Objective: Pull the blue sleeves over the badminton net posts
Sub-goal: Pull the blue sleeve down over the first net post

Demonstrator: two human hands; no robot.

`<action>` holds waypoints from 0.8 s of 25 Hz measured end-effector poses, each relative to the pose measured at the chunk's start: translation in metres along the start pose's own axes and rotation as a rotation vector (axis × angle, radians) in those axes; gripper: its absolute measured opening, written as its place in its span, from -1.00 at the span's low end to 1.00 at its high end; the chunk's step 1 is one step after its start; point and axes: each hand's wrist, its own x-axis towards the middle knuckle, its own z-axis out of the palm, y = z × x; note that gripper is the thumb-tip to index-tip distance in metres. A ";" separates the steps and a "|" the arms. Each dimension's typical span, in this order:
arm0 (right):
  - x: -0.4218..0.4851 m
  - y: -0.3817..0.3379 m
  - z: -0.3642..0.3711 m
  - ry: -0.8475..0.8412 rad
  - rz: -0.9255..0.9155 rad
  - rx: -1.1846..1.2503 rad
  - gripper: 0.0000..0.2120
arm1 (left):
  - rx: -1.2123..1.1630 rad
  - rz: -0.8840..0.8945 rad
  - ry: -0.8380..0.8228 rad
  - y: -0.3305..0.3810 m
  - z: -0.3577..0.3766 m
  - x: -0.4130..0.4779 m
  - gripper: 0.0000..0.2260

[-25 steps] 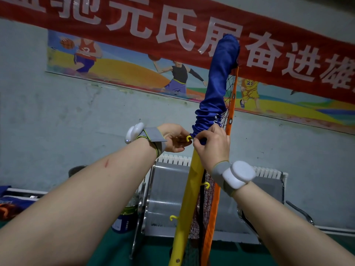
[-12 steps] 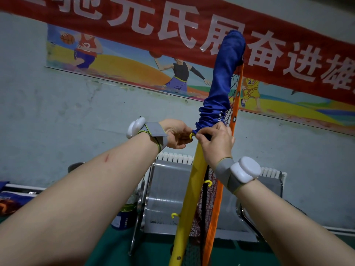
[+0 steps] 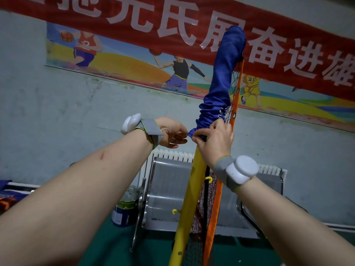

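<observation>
Blue cloth sleeve [image 3: 221, 87] is sitting over the upper part of the bundled posts. Its closed end is riding high against the red banner [image 3: 134, 20], and its lower part is bunching into folds just above the hands. The hem is lying where the bare yellow post [image 3: 194, 189] begins, so most of the post is showing uncovered below.

Both hands are working close together at that hem, one on each side of the post. Left hand [image 3: 171, 132] is pinching the hem's edge between thumb and fingertips. Right hand [image 3: 215, 139] is curling round the hem from the front, gripping the cloth. Taking it on two sides probably lets the hem travel level instead of dragging on one edge.

Dark net [image 3: 233, 87] is poking out between the sleeve and the orange strip [image 3: 235, 112] beside it. The strip is running outside the cloth here. Loose mesh looks likely to catch the hem.

Small yellow hooks [image 3: 208, 179] are sticking out of the post lower down. Judging by their position, the hem is going to need lifting clear of each one.

The posts are leaning toward the person, likely to bring the top within reach.

Behind them, a grey metal bench [image 3: 167, 189] is standing against the wall in front of a white radiator [image 3: 172, 155]. A paint tin [image 3: 125, 208] is sitting on the green floor beside it.
</observation>
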 end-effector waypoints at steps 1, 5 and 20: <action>0.000 0.000 -0.001 -0.006 0.002 0.003 -0.86 | 0.007 0.008 0.010 -0.001 0.001 -0.001 -0.82; -0.005 0.002 -0.003 -0.038 -0.005 -0.007 -0.85 | 0.055 0.025 0.057 -0.010 0.008 -0.004 -0.86; -0.016 0.010 0.001 -0.108 -0.020 0.117 -0.86 | 0.159 0.072 0.178 -0.025 0.025 -0.018 -0.87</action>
